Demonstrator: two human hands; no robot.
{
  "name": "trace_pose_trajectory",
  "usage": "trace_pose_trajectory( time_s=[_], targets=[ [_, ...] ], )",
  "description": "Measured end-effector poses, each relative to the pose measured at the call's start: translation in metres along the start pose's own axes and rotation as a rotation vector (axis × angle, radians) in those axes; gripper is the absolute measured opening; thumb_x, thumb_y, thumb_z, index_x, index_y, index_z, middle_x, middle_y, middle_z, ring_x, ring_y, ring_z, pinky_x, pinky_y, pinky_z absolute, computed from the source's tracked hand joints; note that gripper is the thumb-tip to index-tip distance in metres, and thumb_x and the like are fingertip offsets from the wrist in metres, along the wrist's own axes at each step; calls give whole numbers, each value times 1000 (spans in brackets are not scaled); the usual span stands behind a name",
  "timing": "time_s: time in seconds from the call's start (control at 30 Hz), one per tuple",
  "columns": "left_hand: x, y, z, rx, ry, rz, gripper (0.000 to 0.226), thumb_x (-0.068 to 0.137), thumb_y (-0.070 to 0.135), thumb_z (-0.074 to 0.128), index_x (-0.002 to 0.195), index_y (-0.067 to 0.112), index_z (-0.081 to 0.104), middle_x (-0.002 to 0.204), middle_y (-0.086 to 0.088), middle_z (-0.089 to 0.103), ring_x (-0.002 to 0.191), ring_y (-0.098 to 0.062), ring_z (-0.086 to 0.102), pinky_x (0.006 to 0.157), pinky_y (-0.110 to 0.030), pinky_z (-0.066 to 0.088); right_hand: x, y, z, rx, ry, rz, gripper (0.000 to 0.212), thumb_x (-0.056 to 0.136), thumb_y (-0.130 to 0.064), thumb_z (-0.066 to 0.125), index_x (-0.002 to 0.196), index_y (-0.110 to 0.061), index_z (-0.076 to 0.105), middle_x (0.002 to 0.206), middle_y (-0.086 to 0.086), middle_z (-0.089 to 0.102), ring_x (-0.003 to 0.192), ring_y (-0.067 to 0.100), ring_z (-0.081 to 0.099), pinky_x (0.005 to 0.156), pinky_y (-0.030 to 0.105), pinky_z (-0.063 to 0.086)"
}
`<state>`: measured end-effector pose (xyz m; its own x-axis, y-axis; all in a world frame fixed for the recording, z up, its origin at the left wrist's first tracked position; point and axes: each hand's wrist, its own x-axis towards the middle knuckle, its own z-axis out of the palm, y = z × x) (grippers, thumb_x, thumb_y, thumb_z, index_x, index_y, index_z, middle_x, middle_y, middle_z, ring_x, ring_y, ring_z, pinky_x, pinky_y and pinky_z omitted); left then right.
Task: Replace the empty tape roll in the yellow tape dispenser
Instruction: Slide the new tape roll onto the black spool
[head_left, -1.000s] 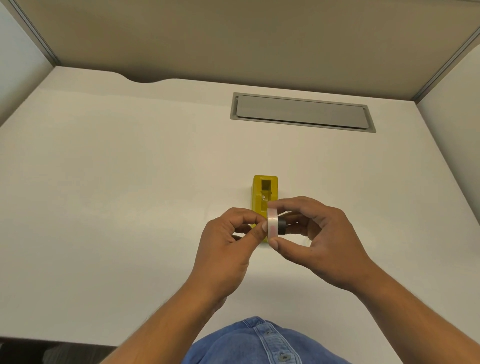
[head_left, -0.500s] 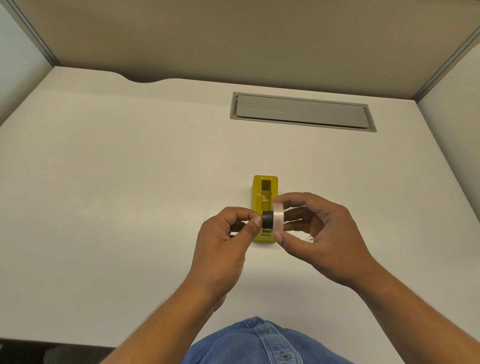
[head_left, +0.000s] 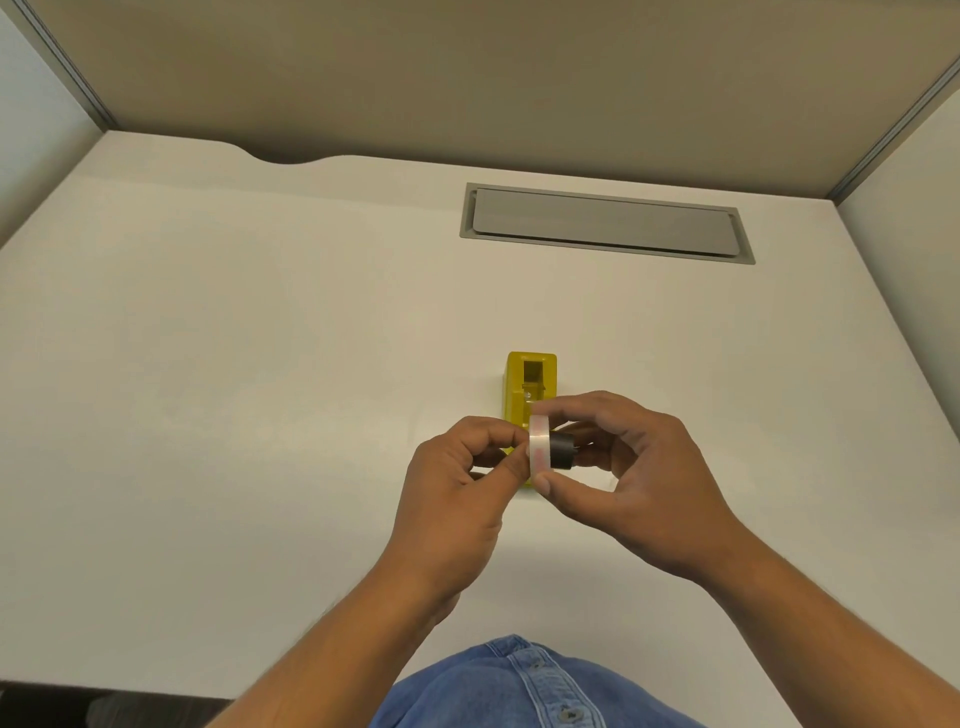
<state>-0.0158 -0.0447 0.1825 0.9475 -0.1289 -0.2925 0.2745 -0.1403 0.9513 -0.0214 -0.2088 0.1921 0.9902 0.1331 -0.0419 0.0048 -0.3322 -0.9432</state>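
Observation:
The yellow tape dispenser (head_left: 530, 384) stands on the white desk (head_left: 260, 389) with its roll slot open; my hands hide its near end. Just above that end I hold a translucent white tape roll (head_left: 539, 450) on edge. My right hand (head_left: 639, 483) pinches the roll's rim, forefinger on top and thumb underneath. A black hub (head_left: 562, 453) sticks out of the roll's right side, toward my right palm. My left hand (head_left: 457, 488) is curled, and its thumb tip presses against the roll's left face.
A grey cable-tray lid (head_left: 605, 224) is set into the desk behind the dispenser. Partition walls close off the back and both sides. A blue denim shirt (head_left: 514, 686) shows at the near edge.
Half a second ago the black hub was on the roll's left, between my left fingertips. Now it sticks out on the roll's right. Both hands have stayed above the dispenser.

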Motion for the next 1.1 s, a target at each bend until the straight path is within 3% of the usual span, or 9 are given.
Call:
trace_pose_trajectory(
  time_s=[0.2,0.5,0.7,1.1],
  targets=[
    [6,1,-2,23,-20,2,12,84,26,69,93,26,76,96,10,70,92,-14,62,83,-36,52,3,1,0,-32,-2,2,46,69,-25,81,114,-27,71,108,-13,68,101,14,67,88,28,57],
    [13,-1,-2,-101,-24,-77,11,88,27,64,89,22,74,77,10,69,67,2,55,68,-22,48,10,5,-2,68,28,29,42,68,-18,81,109,-24,70,106,-5,71,94,18,71,83,29,59],
    [23,-3,-1,-120,-12,-67,12,88,27,63,89,22,74,73,13,68,66,4,57,64,-16,47,18,10,-5,85,35,36,43,70,-13,82,109,-25,70,105,-3,71,93,19,71,82,30,59],
    [56,-12,3,-66,2,-104,12,90,27,62,87,25,73,80,9,70,70,2,57,69,-24,50,49,28,-10,68,3,57,49,66,-5,86,109,-19,68,111,0,64,94,18,72,80,29,60]
  ],
)
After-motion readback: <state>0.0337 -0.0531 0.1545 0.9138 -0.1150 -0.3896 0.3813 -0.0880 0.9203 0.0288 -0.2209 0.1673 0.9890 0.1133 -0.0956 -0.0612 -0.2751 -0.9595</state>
